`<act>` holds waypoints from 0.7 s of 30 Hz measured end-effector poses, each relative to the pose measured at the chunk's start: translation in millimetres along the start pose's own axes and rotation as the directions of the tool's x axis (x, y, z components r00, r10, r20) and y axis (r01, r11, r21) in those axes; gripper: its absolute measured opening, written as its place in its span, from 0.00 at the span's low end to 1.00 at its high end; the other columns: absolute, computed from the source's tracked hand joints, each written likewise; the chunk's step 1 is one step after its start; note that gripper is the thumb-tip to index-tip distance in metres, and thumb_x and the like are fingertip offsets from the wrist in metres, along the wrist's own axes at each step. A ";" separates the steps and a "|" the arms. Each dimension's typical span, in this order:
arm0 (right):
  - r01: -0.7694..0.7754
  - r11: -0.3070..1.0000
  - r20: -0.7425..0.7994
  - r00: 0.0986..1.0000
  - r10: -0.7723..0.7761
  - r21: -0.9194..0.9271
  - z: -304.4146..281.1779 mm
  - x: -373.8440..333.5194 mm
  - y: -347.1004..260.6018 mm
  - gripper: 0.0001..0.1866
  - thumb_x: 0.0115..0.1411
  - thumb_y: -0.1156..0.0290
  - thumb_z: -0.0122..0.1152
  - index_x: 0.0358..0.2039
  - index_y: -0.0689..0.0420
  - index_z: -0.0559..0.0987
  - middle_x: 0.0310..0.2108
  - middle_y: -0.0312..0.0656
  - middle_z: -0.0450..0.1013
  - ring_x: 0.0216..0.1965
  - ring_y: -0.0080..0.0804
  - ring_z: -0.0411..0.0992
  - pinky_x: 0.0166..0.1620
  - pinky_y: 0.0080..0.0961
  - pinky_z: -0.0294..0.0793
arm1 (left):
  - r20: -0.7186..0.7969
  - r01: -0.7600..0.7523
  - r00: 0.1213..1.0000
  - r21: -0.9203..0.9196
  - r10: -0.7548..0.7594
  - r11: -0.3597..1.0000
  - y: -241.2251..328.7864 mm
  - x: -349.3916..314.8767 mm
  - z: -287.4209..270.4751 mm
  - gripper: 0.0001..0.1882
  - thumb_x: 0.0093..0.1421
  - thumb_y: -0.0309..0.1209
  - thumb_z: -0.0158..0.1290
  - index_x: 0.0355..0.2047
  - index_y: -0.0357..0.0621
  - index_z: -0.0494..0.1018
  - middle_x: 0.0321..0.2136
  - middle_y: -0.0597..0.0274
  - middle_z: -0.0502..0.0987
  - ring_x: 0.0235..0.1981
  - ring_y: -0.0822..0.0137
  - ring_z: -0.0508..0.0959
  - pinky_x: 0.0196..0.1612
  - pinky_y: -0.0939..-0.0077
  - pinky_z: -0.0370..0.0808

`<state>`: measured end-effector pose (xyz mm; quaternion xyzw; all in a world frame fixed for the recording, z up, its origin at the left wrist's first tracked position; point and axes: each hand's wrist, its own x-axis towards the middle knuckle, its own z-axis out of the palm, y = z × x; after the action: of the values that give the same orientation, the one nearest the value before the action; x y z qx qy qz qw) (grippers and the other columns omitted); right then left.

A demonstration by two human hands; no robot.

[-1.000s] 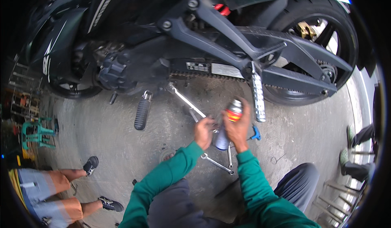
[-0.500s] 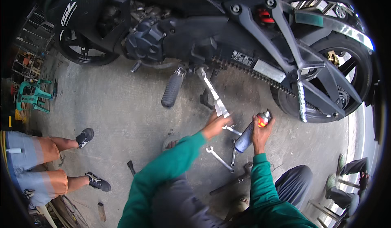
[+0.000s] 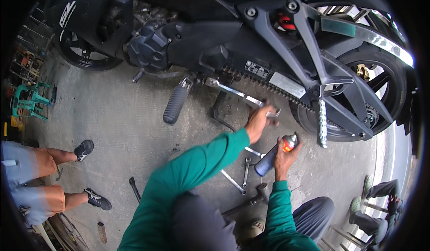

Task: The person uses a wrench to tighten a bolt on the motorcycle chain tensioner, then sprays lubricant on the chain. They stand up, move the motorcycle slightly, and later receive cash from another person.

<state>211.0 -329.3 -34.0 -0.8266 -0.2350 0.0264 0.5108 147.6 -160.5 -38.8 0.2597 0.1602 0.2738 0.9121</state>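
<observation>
My left hand [image 3: 257,124] is closed around the outer end of a long silver wrench [image 3: 235,91]. The wrench's other end meets the underside of the black motorcycle [image 3: 197,40], just right of the ribbed rubber footpeg [image 3: 175,105]. My right hand [image 3: 283,162] grips a blue spray can [image 3: 266,163] with a red and yellow band near its top. The can is tilted, its nozzle end up and away from me, below the rear wheel. On the floor between my arms lie several wrenches [image 3: 246,172], partly covered by my left sleeve.
A dark tool [image 3: 251,201] with a bulky head lies near my knees. The kickstand [image 3: 218,107] reaches down behind the wrench. Someone in shorts [image 3: 31,166] stands at left, near a green plastic chair [image 3: 30,101]. Another person [image 3: 376,213] sits at right.
My left hand has swung the wrench's outer end up and to the right. The spray can stays in my right hand, almost still. My view has shifted slightly.
</observation>
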 end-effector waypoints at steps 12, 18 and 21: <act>-0.036 0.999 -0.017 0.999 0.036 0.032 10.0 -7.2 -6.8 0.33 0.57 0.68 0.71 0.61 0.61 0.68 0.56 0.51 0.68 0.58 0.44 0.67 0.63 0.38 0.63 | -0.228 0.187 0.973 0.831 0.015 0.523 149.8 -172.2 -162.0 0.19 0.55 0.29 0.55 0.49 0.43 0.72 0.36 0.65 0.75 0.35 0.69 0.76 0.36 0.69 0.75; 0.135 0.990 0.066 0.988 -0.137 0.039 30.6 -34.8 -15.4 0.36 0.56 0.70 0.72 0.62 0.65 0.65 0.58 0.53 0.65 0.61 0.46 0.64 0.66 0.39 0.59 | -0.313 0.133 0.949 0.300 -0.034 0.945 8.5 -58.0 -14.1 0.19 0.61 0.28 0.53 0.53 0.38 0.72 0.42 0.59 0.77 0.39 0.68 0.78 0.41 0.72 0.78; 0.064 0.995 0.013 0.998 -0.066 0.082 40.8 -53.0 -16.7 0.37 0.56 0.71 0.72 0.63 0.66 0.63 0.60 0.53 0.64 0.62 0.45 0.63 0.67 0.38 0.58 | -0.195 0.046 0.981 0.147 -0.017 0.988 4.0 21.0 34.6 0.13 0.64 0.31 0.54 0.47 0.38 0.73 0.36 0.59 0.76 0.34 0.68 0.78 0.33 0.73 0.79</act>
<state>146.3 -311.2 -49.6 -0.7967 -0.2644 0.0257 0.5429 177.8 -158.7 -11.6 0.2973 0.2723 0.2704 0.8743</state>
